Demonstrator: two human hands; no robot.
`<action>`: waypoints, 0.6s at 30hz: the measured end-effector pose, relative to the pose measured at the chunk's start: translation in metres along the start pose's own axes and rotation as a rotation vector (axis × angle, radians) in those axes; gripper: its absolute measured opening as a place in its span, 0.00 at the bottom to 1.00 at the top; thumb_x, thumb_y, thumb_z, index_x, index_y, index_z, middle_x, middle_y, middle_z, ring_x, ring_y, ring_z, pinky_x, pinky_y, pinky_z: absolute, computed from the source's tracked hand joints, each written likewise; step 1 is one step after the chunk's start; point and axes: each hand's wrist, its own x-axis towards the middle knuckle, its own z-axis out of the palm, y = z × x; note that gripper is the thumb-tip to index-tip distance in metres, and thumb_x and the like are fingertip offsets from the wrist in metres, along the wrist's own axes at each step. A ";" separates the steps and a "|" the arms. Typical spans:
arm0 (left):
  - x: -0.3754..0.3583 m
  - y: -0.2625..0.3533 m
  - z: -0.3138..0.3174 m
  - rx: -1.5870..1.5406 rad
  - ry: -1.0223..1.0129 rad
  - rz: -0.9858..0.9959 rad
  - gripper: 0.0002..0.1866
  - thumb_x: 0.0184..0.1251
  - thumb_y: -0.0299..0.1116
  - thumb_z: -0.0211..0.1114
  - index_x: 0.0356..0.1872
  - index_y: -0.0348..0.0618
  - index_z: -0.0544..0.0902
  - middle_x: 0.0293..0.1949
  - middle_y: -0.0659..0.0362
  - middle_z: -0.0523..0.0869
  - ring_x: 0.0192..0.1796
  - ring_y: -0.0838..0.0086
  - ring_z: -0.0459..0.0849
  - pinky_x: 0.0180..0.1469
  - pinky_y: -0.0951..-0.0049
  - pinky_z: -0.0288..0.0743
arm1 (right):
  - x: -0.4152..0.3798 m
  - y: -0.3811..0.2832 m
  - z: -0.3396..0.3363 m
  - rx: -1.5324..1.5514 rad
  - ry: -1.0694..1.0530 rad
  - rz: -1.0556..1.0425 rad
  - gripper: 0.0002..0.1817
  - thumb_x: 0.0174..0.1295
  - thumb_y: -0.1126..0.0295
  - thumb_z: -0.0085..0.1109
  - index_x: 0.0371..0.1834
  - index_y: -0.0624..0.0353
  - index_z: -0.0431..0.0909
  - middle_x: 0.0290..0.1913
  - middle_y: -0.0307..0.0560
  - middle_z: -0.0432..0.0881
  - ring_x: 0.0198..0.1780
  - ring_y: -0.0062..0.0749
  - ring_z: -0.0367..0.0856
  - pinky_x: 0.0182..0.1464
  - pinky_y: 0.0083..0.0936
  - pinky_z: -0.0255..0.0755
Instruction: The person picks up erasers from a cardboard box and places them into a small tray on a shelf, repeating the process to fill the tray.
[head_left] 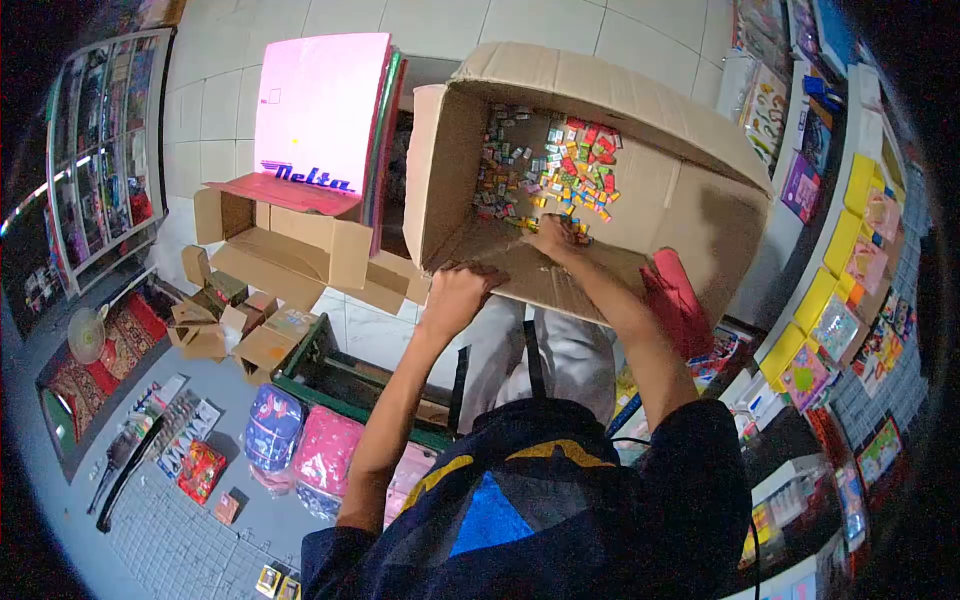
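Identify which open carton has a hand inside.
The largest carton, right of the pink Delta board: the right hand is among its small colourful packets, the left at its near edge. The smaller carton below the board has neither.

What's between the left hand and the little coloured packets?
The head view shows the cardboard box's bare near wall between the left hand and the little coloured packets.

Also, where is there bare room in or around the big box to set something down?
Inside the big box, bare cardboard shows between the small colorful packets and the right-hand wall. Outside, floor tiles lie bare beyond the far flap. It is crowded among the packets, where the right hand is, and at the near right edge, by the red object.
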 end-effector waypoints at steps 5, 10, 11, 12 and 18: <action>0.002 -0.003 0.003 -0.051 0.141 0.027 0.18 0.53 0.27 0.56 0.44 0.60 0.82 0.26 0.54 0.82 0.30 0.63 0.82 0.30 0.62 0.75 | 0.016 -0.027 -0.016 -0.107 -0.209 0.082 0.22 0.47 0.55 0.62 0.34 0.65 0.80 0.34 0.56 0.81 0.40 0.46 0.81 0.41 0.37 0.76; 0.000 0.002 -0.009 0.008 0.075 -0.001 0.17 0.54 0.27 0.56 0.42 0.60 0.83 0.27 0.54 0.82 0.30 0.63 0.82 0.30 0.63 0.75 | 0.057 -0.005 0.068 -0.056 0.044 0.035 0.13 0.46 0.63 0.55 0.30 0.60 0.81 0.35 0.56 0.82 0.40 0.45 0.81 0.41 0.40 0.74; -0.001 0.002 -0.008 0.004 0.085 0.001 0.17 0.54 0.28 0.56 0.42 0.60 0.83 0.27 0.54 0.82 0.30 0.63 0.82 0.30 0.63 0.75 | 0.050 -0.012 0.045 -0.058 -0.041 0.084 0.14 0.46 0.62 0.55 0.30 0.60 0.81 0.34 0.56 0.82 0.40 0.44 0.81 0.41 0.39 0.74; -0.001 0.002 -0.007 0.006 0.109 0.001 0.17 0.54 0.28 0.56 0.43 0.61 0.83 0.27 0.54 0.82 0.30 0.64 0.82 0.31 0.64 0.75 | 0.040 -0.022 0.011 -0.063 -0.124 0.134 0.15 0.45 0.61 0.54 0.30 0.60 0.81 0.33 0.56 0.82 0.40 0.43 0.81 0.41 0.37 0.75; 0.001 0.002 -0.001 -0.014 0.155 0.011 0.17 0.54 0.30 0.56 0.43 0.63 0.83 0.26 0.55 0.82 0.29 0.64 0.82 0.30 0.65 0.76 | 0.016 -0.025 0.000 -0.031 -0.004 0.250 0.22 0.44 0.56 0.56 0.38 0.61 0.79 0.41 0.57 0.80 0.45 0.46 0.79 0.46 0.39 0.73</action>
